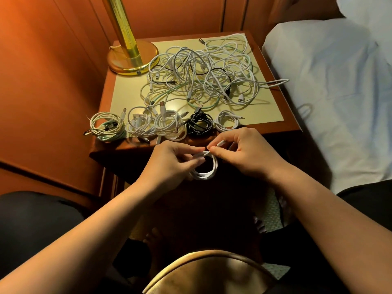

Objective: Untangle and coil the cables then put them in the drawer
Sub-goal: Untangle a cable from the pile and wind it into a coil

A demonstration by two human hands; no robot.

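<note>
Item: white cable coil (pixel 204 169), held in the air just near of the counter (pixel 273 126). Our left hand (pixel 176 160) pinches its top; our right hand (pixel 248 152) fingers grip the loose end, wrapping it.
Stock: five finished coils (pixel 167 125) along the near edge; tangled pile (pixel 201 75) beyond, beside the lamp (pixel 131 54).
Risk: we judge the coil may spring apart if the end slips.
Containers: no drawer in view, so its contents we cannot tell.
</note>
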